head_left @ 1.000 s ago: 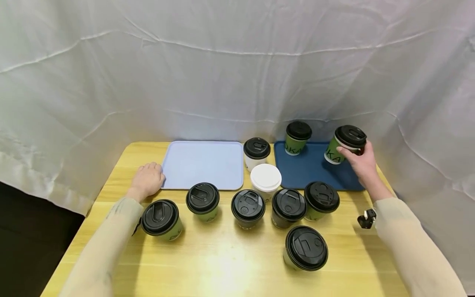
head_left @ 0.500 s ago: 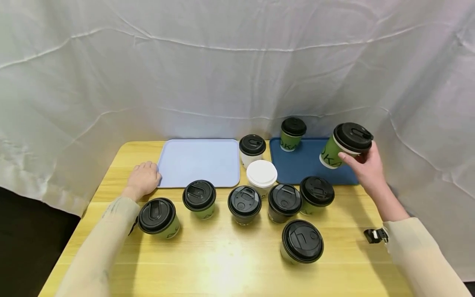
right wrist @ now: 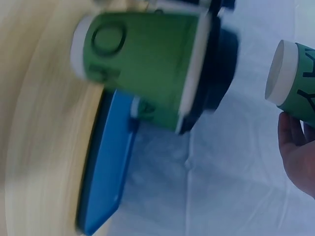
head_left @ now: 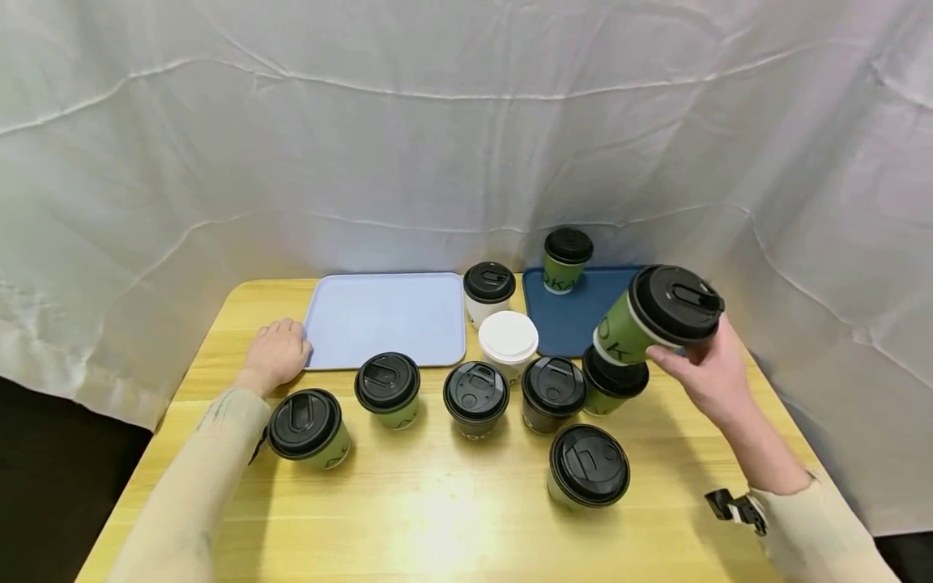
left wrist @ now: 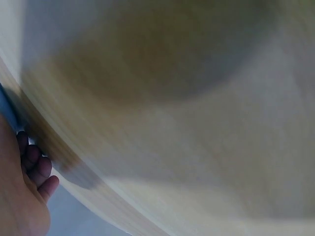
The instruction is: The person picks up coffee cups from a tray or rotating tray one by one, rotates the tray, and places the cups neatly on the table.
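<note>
My right hand [head_left: 714, 374] grips a green paper coffee cup [head_left: 623, 330] with a black lid, raised and tilted in front of the dark blue tray [head_left: 612, 283]. It partly covers another green cup [head_left: 611, 395] on the table. In the right wrist view the held cup [right wrist: 301, 83] shows at the right edge, fingers beneath it. My left hand [head_left: 275, 355] rests on the table against the left edge of the light blue tray [head_left: 386, 320]. The left wrist view shows its fingers [left wrist: 42, 169] loosely curled beside a blue edge, with no cup in them.
One green cup [head_left: 567, 259] stands on the dark tray. Between the trays are a black-lidded white cup [head_left: 488, 293] and a white-lidded cup [head_left: 509, 338]. Several black-lidded cups stand nearer, including a left one [head_left: 306, 425] by the left forearm and a front one [head_left: 589, 468].
My right hand has lifted the green cup off the dark tray and brought it nearer, tilting it more. The left hand stays by the light tray. The head view has shifted slightly.
</note>
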`<state>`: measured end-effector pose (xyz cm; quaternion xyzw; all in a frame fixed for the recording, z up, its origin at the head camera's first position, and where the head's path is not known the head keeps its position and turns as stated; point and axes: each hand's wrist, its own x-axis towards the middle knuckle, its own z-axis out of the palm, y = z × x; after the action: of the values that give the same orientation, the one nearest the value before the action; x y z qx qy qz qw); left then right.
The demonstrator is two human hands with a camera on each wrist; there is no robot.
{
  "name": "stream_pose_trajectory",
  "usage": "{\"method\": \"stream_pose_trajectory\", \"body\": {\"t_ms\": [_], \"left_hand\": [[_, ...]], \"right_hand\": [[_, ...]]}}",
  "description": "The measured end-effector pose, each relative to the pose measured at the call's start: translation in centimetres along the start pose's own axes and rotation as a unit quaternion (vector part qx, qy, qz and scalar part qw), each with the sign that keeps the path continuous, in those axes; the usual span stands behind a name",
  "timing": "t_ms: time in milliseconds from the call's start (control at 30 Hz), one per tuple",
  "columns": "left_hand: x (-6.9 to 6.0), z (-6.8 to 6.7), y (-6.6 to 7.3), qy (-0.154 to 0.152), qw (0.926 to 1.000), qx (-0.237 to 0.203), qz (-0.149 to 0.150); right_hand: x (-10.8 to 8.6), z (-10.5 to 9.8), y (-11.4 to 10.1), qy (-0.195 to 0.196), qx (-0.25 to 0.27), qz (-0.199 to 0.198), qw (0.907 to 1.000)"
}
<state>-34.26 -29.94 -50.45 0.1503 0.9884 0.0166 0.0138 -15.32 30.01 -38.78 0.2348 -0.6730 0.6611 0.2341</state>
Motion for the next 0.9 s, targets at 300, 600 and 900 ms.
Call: {"method": "stream_pose_trajectory", "body": {"t_ms": [300,600,900], "left_hand": [[0.0,-0.2,0.0,-0.001,1.0000,0.001,0.004],[-0.1,-0.3,0.1,0.000,1.0000,-0.004,0.005],[0.0,-0.4,0.0,-0.003,1.0000,-0.003,0.004]], "right_hand": [[-2.8,4.1,-2.8,-0.059,0.023,-0.047,0.9968],[-5.9,8.0,-5.8,-0.089,-0.009,0.012,0.9959],[-8.9,12.2,-5.6,-0.175,-0.019,0.018,0.9842]]}}
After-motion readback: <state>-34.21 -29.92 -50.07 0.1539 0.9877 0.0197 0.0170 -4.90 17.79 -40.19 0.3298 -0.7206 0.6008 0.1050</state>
